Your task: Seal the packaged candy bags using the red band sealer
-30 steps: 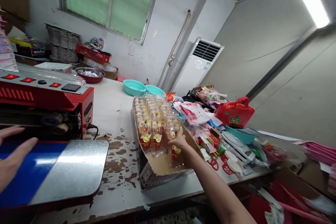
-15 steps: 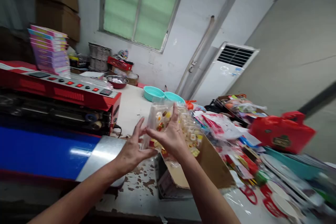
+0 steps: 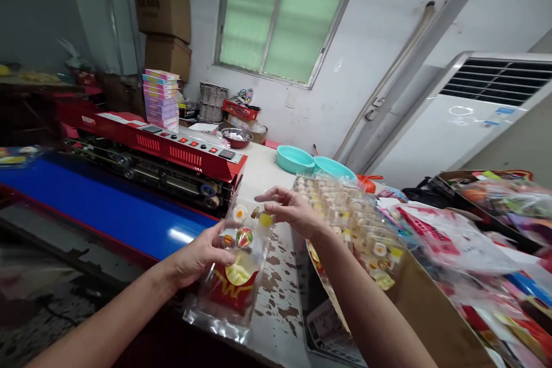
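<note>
A clear plastic package [image 3: 244,257] of small toy foods, with a fried egg shape and a red fries carton, is tilted over the table's front edge. My left hand [image 3: 200,257] grips its left side, thumb across the front. At the upper right edge of the package, my right hand [image 3: 295,213] has its thumb and fingers closed together on the plastic. To the right, an open cardboard box [image 3: 425,293] holds several similar packages [image 3: 345,207] standing in rows.
A red machine [image 3: 194,155] with a blue conveyor belt [image 3: 116,207] stands at left, another package [image 3: 19,155] on the belt. Turquoise basins [image 3: 295,159] sit behind. Piled plastic bags [image 3: 470,236] crowd the right side. The tabletop [image 3: 276,293] has peeling patches.
The package has come away from the box, leftward and nearer to me. My left hand now grips it, and my right hand is at its upper edge. The view has swung left.
</note>
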`<action>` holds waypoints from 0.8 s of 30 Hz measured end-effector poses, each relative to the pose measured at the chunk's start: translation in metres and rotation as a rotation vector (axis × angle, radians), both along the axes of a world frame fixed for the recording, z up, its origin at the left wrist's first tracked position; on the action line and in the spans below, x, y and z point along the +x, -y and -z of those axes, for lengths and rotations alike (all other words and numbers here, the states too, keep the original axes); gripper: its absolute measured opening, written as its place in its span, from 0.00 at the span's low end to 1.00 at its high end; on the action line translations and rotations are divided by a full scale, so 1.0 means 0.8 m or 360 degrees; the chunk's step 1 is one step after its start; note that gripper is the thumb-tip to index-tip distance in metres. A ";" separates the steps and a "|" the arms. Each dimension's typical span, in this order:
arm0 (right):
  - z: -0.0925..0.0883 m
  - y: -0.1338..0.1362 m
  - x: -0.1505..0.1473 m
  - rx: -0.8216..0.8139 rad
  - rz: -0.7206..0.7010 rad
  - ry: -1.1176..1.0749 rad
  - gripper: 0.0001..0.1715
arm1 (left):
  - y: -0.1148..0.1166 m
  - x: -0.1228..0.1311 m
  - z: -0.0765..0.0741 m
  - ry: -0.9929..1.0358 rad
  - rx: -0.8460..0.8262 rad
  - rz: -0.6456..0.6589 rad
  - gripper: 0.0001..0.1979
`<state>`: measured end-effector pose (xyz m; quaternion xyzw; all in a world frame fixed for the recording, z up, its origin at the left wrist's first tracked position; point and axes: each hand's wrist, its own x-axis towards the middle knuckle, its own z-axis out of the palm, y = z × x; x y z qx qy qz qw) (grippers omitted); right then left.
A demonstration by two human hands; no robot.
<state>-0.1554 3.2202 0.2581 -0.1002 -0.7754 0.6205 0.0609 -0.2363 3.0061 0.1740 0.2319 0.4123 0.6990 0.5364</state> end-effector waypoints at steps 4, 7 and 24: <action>0.033 0.014 -0.020 -0.0167 0.0222 0.0077 0.23 | 0.001 -0.015 0.005 -0.0018 -0.0013 -0.0090 0.32; 0.050 0.027 -0.034 -0.0173 0.0268 0.0100 0.23 | -0.015 -0.039 0.004 -0.0040 -0.0137 -0.0322 0.23; 0.110 0.041 -0.093 -0.0345 0.0699 0.0162 0.22 | -0.052 -0.117 0.039 0.0004 -0.0614 -0.0866 0.11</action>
